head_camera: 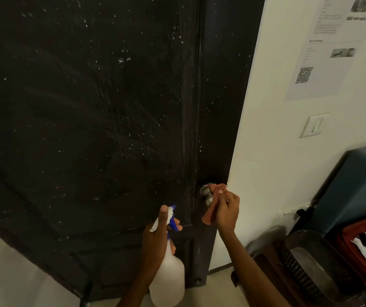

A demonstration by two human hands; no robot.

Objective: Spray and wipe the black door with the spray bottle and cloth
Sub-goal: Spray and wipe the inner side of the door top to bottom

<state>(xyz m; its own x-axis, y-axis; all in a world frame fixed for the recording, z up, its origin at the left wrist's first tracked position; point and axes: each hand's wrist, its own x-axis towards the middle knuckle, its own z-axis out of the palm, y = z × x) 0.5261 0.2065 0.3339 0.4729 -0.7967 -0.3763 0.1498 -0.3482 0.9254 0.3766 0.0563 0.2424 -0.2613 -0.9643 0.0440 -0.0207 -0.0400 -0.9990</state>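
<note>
The black door (93, 120) fills the left and middle of the view, speckled with pale spots and faint smear marks. My left hand (157, 238) grips the neck of a translucent white spray bottle (168, 278) with a blue trigger, held low in front of the door, nozzle towards it. My right hand (227, 210) holds a red checked cloth (213, 204) against the metal door knob (207, 194) at the door's right edge.
A white wall (277, 151) to the right carries a printed sheet with a QR code (323, 47) and a light switch (313, 125). Low on the right stand a dark round appliance (310, 267) and an open red suitcase (365, 247) holding a dark device.
</note>
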